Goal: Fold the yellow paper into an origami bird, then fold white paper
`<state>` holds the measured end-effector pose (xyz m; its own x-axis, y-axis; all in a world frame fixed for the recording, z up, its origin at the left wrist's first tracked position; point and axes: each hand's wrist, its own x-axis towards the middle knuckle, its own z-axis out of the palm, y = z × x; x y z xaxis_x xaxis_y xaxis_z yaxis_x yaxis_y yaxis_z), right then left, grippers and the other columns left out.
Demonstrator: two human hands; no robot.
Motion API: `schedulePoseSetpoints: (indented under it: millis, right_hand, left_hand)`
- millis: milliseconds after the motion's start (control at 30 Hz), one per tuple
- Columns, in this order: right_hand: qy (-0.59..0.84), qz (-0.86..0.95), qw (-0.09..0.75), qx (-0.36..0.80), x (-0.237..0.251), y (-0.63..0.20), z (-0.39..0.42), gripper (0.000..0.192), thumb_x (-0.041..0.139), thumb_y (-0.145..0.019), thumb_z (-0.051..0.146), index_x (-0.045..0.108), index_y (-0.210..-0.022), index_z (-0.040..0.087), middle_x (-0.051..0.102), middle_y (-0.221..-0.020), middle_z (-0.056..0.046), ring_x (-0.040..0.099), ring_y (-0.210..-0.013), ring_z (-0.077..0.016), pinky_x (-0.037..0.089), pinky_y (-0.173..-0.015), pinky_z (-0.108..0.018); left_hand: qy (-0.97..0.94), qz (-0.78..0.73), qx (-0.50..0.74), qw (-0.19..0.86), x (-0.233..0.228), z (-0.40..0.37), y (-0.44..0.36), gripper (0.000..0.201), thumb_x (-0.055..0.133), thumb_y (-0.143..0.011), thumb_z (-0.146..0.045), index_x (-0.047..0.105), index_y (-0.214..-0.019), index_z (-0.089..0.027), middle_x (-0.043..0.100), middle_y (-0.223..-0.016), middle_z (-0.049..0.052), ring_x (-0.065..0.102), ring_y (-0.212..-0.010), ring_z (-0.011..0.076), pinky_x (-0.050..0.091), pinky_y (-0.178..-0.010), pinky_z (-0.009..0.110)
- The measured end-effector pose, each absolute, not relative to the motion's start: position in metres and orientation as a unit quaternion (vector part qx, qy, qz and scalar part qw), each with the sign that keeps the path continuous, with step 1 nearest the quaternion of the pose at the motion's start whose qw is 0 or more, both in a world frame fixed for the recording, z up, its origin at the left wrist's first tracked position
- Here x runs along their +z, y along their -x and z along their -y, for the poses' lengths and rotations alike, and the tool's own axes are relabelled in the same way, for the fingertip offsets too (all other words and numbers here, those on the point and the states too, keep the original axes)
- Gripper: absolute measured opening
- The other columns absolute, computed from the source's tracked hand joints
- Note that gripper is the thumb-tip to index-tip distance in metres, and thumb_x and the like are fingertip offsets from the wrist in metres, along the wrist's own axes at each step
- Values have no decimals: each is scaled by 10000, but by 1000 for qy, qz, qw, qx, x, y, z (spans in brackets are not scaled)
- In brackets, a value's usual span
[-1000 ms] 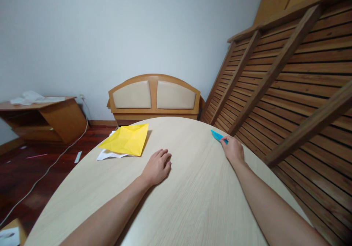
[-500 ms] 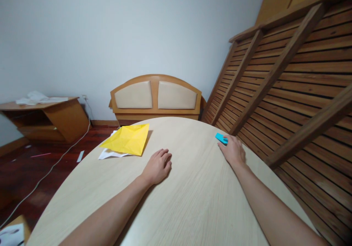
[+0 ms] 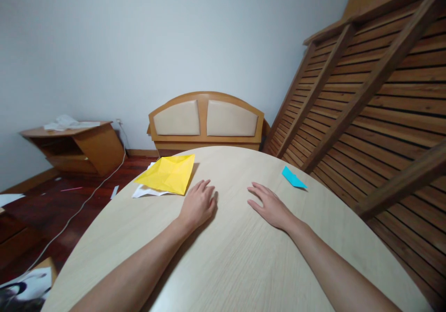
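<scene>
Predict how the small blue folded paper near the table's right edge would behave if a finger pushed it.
The blue folded paper looks thin and flat, so it probably weighs almost nothing and would slide easily on the smooth table. Its folds likely give slight stiffness, though it could still crumple.

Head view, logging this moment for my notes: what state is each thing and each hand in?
left hand: flat on the table, palm down, empty.
right hand: flat on the table, fingers spread, empty.
blue paper: folded, lying apart from the right hand.
yellow paper: creased, opened out, lying on a white sheet.
</scene>
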<state>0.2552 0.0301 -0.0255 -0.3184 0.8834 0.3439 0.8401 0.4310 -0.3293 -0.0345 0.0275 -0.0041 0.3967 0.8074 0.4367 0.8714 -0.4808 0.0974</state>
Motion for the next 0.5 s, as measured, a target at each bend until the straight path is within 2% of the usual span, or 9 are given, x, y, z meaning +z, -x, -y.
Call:
schedulePoseSetpoints:
  millis: [133,300,500]
  right_hand:
    - [537,808,231,67,-26,-258,-34,466,505,-964,476,630,-1310,190,550,-1469,-150,479,-1383,-295,354,-1163,-497]
    - [536,811,229,58,-30,-258,-36,465,498,-968,466,637,-1308,181,560,-1462,-145,476,-1386,-302,351,-1172,-501]
    - [535,810,232,59,-32,-259,-36,467,501,-967,468,638,-1310,182,558,-1466,-144,469,-1395,-310,356,-1173,-505]
  left_hand:
    - [759,601,-188,166,3,-41,60,402,558,-923,-276,617,-1297,-142,473,-1502,192,442,-1374,401,407,-1104,534]
    - [733,646,-138,161,-5,-47,72,338,521,-951,-293,676,-1241,-216,485,-1501,150,456,-1360,419,430,-1060,533]
    - [725,662,-112,156,-6,-45,68,437,445,-969,-274,579,-1330,-68,510,-1476,195,484,-1337,369,418,-1081,489]
